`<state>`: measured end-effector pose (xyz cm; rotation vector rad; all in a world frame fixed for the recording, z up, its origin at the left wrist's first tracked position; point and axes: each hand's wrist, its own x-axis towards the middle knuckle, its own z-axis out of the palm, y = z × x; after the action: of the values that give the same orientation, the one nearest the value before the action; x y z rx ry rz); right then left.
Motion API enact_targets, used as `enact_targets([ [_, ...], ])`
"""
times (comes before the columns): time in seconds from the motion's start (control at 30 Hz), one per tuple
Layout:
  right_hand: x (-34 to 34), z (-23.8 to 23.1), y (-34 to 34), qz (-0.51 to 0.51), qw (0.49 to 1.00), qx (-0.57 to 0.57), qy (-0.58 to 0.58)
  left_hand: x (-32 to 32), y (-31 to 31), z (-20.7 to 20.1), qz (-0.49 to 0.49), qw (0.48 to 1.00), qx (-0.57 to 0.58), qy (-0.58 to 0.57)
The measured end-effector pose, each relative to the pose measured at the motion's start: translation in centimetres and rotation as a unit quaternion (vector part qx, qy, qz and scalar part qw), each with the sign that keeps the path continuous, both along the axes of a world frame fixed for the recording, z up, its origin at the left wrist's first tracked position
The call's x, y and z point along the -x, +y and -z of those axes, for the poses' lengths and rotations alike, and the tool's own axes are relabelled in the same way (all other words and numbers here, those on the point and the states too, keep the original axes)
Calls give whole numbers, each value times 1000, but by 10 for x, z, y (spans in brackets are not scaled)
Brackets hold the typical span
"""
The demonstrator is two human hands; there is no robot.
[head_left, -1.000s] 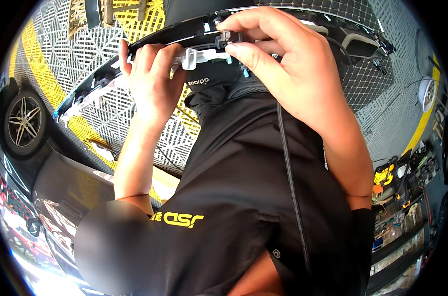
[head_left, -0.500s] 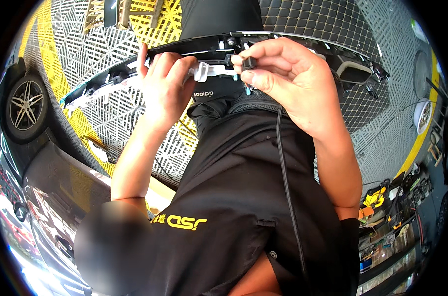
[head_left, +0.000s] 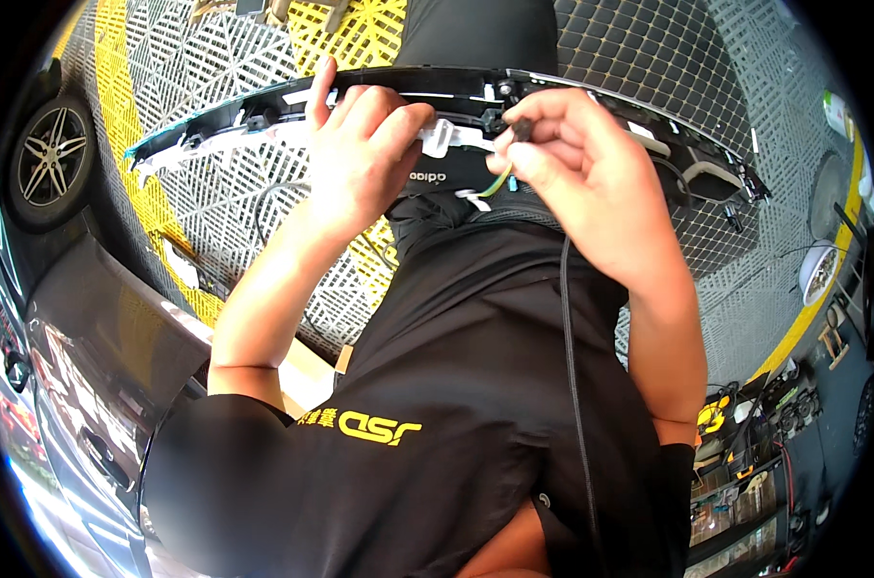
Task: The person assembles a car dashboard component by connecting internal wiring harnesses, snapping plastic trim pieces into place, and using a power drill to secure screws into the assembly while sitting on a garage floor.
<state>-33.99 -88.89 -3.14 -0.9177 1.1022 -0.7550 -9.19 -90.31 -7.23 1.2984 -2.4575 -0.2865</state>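
Observation:
A long, curved black car trim panel (head_left: 639, 120) lies across my lap, with a white strip (head_left: 230, 143) along its near side. My left hand (head_left: 365, 159) is closed around that strip, its index finger raised over the panel. Just right of its fingers, a translucent white plastic clip (head_left: 442, 138) sticks out. Between the thumb and fingers of my right hand (head_left: 591, 178) is a small black plug-like piece (head_left: 521, 129), beside the clip's end. A short yellow-green wire (head_left: 495, 181) hangs below these fingertips, its upper end hidden by them.
A dark car with a spoked wheel (head_left: 52, 164) stands at the left. Grey and yellow floor tiles (head_left: 254, 48) surround me. A quilted black mat (head_left: 639, 48) lies beyond the panel. At the far right are a white bowl (head_left: 819, 272) and cluttered tools (head_left: 793, 405).
Both hands and the panel appear further right in the picture, as does my body. My right fingers have turned around the black piece, and the yellow-green wire now shows below them.

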Motion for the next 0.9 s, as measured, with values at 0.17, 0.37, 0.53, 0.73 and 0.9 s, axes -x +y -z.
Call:
enact_targets([
  [0.17, -22, -7, 16, -171, 930, 180, 270, -6, 14, 9, 0, 997, 79, -4],
  [0.37, -33, -9, 40, -225, 867, 267, 355, -20, 42, 25, -9, 993, 116, 21],
  [0.53, -41, -4, 45, -296, 767, 321, 470, -23, 42, 28, -15, 991, 125, 38],
  [0.73, -53, -3, 44, -315, 696, 337, 550, -25, 29, 28, -15, 995, 89, 40],
  [0.9, -62, -1, 37, -315, 739, 269, 530, -26, 18, 26, -19, 997, 54, 54],
])
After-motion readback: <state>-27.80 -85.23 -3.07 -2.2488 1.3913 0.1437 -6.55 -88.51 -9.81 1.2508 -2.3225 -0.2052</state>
